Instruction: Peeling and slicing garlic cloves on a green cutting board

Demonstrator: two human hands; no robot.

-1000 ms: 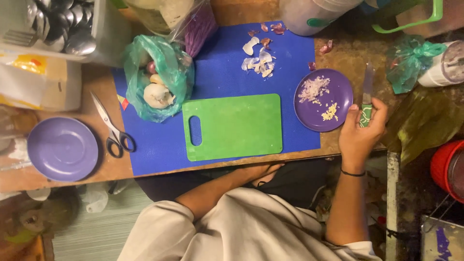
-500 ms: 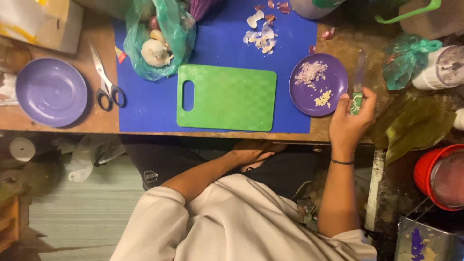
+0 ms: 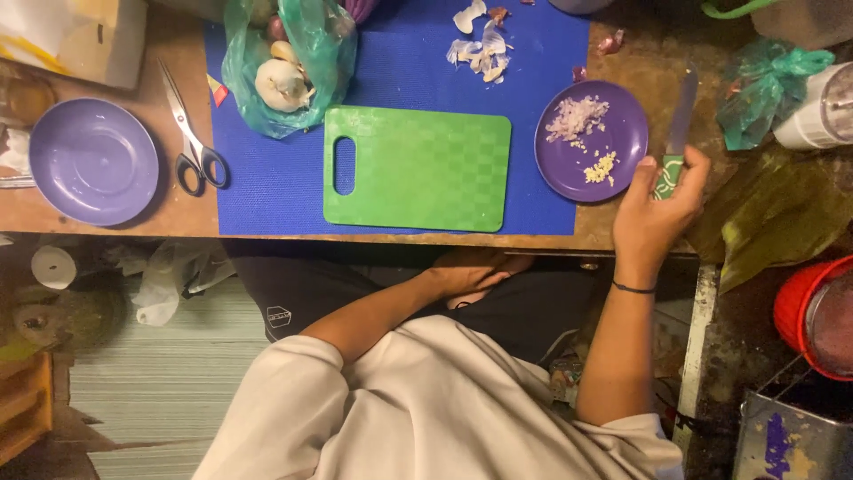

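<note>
The right hand [image 3: 656, 213] grips a knife [image 3: 678, 124] by its green handle at the table's [image 3: 115, 222] front edge, blade lying flat beside the purple plate [image 3: 622, 116]. The left hand [image 3: 475, 271] rests half-curled below that edge, holding nothing. The green cutting board [image 3: 418, 169] lies mid-table.

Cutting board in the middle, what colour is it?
Green, with a faint checkered pattern; the cutting board shows best in the head view.

A knife [image 3: 677, 133] with green handle lies on the table, blade pointing away; just beside a purple plate [image 3: 622, 116].
</note>
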